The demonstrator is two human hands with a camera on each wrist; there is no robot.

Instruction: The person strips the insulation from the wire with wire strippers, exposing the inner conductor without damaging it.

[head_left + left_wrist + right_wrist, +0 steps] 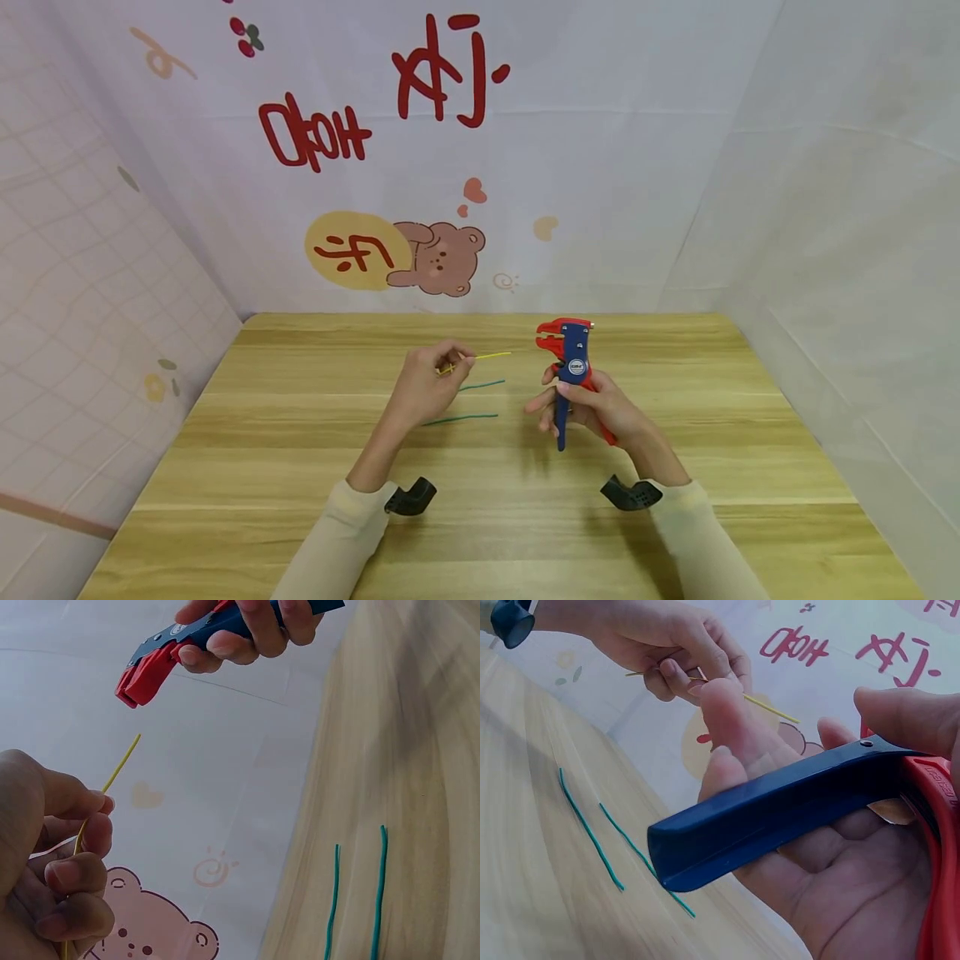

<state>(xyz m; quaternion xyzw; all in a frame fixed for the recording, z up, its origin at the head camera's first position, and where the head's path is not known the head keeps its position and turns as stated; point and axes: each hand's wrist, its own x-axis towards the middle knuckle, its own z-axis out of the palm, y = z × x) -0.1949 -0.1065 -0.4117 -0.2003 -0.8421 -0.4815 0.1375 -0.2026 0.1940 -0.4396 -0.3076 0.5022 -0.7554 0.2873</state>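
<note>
The left hand pinches a thin yellow wire between thumb and forefinger, and its other fingers curl around the wire's tail. The wire is raised over the desk, a short length standing free of the pinch and pointing towards the red-and-blue wire stripper, near its mouth but not touching it. The right hand holds the stripper nose up, thumb over the tool and fingers around the blue handle; the handles stand apart and the red jaws show a gap.

The step in hand looks like bringing the wire's free end to those jaws. To do it well, pinch close enough behind the tip that it cannot bend away, yet leave enough free wire for the fingertips to stay clear of the bite. Line the tip up straight with the mouth and squeeze the handles only once it is seated. A loose pinch could let so slim a wire slip or pull through, so firm it before any squeeze.

Two green wires lie side by side, apart, on the desk, best left clear of both hands.
</note>
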